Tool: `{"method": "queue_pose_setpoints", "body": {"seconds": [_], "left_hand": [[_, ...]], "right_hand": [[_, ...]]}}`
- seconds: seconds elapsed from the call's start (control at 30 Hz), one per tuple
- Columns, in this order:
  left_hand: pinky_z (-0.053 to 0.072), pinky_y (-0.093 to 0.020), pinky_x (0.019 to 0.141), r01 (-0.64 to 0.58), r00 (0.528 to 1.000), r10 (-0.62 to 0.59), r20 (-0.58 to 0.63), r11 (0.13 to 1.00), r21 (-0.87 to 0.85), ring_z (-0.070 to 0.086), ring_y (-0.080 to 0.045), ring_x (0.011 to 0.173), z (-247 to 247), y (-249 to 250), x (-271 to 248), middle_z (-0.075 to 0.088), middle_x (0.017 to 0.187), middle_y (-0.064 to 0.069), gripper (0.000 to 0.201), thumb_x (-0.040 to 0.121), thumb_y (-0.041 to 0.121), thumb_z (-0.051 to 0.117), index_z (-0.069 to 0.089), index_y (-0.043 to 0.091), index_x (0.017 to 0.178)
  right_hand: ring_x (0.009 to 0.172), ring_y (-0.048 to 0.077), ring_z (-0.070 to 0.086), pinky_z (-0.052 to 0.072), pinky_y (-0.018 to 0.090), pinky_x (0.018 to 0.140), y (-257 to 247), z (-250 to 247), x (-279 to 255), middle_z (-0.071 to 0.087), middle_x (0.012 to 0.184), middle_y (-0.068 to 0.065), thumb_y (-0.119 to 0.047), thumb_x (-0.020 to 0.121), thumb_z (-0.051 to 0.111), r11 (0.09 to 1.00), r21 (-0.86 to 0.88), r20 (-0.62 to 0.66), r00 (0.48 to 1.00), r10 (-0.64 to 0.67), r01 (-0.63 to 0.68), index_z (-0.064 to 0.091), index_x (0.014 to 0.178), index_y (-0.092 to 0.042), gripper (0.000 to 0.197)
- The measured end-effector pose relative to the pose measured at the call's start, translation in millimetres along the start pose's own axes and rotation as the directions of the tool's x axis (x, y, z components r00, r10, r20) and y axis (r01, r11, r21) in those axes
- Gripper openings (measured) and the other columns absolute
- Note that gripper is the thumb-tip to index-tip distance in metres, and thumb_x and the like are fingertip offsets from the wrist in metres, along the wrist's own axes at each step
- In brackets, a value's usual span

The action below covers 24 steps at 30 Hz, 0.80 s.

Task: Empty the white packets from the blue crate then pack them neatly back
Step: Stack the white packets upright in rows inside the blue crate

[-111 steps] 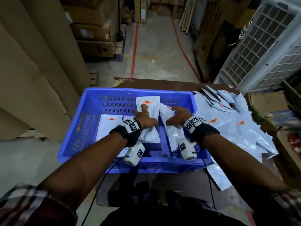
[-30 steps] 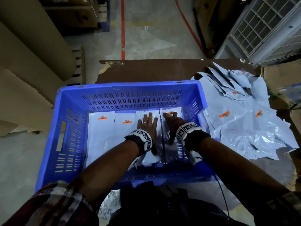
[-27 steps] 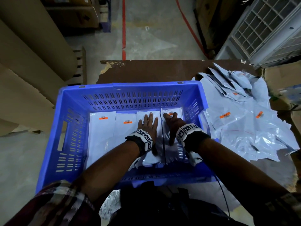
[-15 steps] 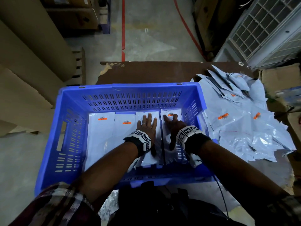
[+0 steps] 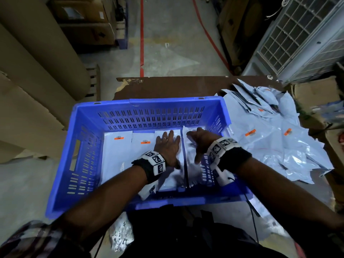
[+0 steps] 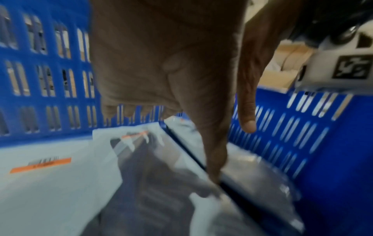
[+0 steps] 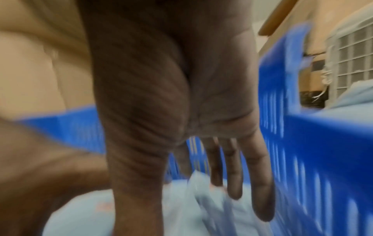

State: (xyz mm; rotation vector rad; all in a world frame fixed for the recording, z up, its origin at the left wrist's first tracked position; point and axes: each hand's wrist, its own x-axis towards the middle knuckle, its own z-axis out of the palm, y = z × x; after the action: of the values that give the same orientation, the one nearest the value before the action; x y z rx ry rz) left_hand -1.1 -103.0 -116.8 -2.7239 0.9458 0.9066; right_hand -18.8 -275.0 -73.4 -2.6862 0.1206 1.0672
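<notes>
Since 3.7 s ago, two upright packets have been laid flat; four white packets (image 5: 119, 157) lie side by side in the blue crate (image 5: 89, 116). Left hand (image 5: 167, 148) and right hand (image 5: 202, 140) are pressed flat, fingers straight, on the rightmost two. Loose packets (image 5: 270, 146) are piled right of crate.

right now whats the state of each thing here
crate: upright on the table, partly packed
packets in crate: lying flat, side by side
loose packets: untidy heap on the table
left hand: open, flat on a packet
right hand: open, fingers straight, on the rightmost packet
</notes>
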Motion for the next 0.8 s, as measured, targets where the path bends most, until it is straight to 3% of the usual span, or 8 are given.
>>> {"method": "queue_pose_setpoints", "body": {"seconds": [0.07,0.13,0.27,0.37,0.5,0.63,0.73,0.8], "left_hand": [[0.023,-0.048,0.117,-0.008,0.996,0.003,-0.084,0.998,-0.067,0.017,-0.036,0.146,-13,0,-12,0.018,0.158,-0.014,0.112,0.070,0.062,0.075,0.018,0.014,0.153],[0.035,-0.045,0.109,-0.024,0.988,0.000,-0.156,0.988,-0.152,0.033,-0.034,0.137,-25,0,-25,0.036,0.147,-0.010,0.092,0.074,0.051,0.076,0.034,0.015,0.148],[0.043,-0.045,0.102,-0.066,0.961,0.002,-0.275,0.972,-0.225,0.045,-0.033,0.129,-50,7,-44,0.047,0.137,-0.008,0.075,0.074,0.046,0.076,0.048,0.021,0.139],[0.045,-0.038,0.099,-0.098,0.944,0.013,-0.330,0.966,-0.241,0.048,-0.028,0.127,-72,20,-52,0.053,0.135,-0.005,0.067,0.074,0.043,0.076,0.054,0.025,0.134],[0.045,-0.037,0.098,-0.184,0.918,0.075,-0.389,0.950,-0.251,0.051,-0.026,0.123,-95,51,-57,0.057,0.130,-0.003,0.058,0.076,0.042,0.075,0.057,0.024,0.128],[0.047,-0.036,0.095,-0.282,0.894,0.129,-0.429,0.906,-0.316,0.057,-0.023,0.113,-111,95,-51,0.064,0.119,-0.002,0.054,0.071,0.042,0.077,0.062,0.023,0.120],[0.050,-0.034,0.091,-0.355,0.871,0.154,-0.467,0.853,-0.382,0.062,-0.021,0.103,-122,132,-46,0.067,0.109,0.000,0.057,0.067,0.043,0.077,0.065,0.021,0.117],[0.051,-0.033,0.089,-0.391,0.857,0.160,-0.489,0.821,-0.417,0.062,-0.019,0.098,-128,155,-40,0.068,0.105,0.000,0.053,0.068,0.040,0.079,0.067,0.019,0.115]], "right_hand": [[0.137,0.019,0.043,0.037,0.019,0.101,9,-14,-10,0.040,0.151,0.003,-0.010,0.053,0.096,0.991,0.135,-0.018,1.000,-0.017,0.019,0.044,0.147,-0.020,0.107],[0.125,0.020,0.054,0.046,0.027,0.100,15,-28,-27,0.048,0.141,0.003,-0.013,0.062,0.093,0.989,0.147,-0.051,0.998,-0.023,0.030,0.045,0.145,-0.022,0.097],[0.092,0.019,0.059,0.050,0.037,0.097,38,-45,-64,0.056,0.111,-0.001,-0.027,0.069,0.089,0.971,0.206,-0.200,0.977,-0.079,0.121,0.052,0.138,-0.026,0.078],[0.077,0.014,0.059,0.051,0.035,0.093,65,-50,-92,0.060,0.107,0.001,-0.030,0.070,0.088,0.948,0.264,-0.302,0.949,-0.094,0.178,0.058,0.128,-0.028,0.065],[0.088,0.021,0.067,0.052,0.035,0.094,104,-52,-125,0.062,0.104,0.001,-0.030,0.073,0.086,0.931,0.325,-0.355,0.934,-0.044,0.168,0.060,0.124,-0.028,0.057],[0.088,0.020,0.069,0.052,0.041,0.097,151,-44,-143,0.066,0.099,0.000,-0.037,0.066,0.088,0.900,0.408,-0.372,0.928,0.012,0.152,0.062,0.118,-0.030,0.059],[0.080,0.013,0.063,0.051,0.034,0.096,186,-33,-148,0.063,0.096,0.000,-0.025,0.071,0.088,0.895,0.430,-0.383,0.922,0.063,0.118,0.063,0.117,-0.025,0.053],[0.079,0.012,0.062,0.051,0.031,0.092,207,-26,-148,0.063,0.100,0.003,-0.027,0.071,0.088,0.893,0.439,-0.383,0.919,0.089,0.097,0.064,0.115,-0.027,0.050]]}}
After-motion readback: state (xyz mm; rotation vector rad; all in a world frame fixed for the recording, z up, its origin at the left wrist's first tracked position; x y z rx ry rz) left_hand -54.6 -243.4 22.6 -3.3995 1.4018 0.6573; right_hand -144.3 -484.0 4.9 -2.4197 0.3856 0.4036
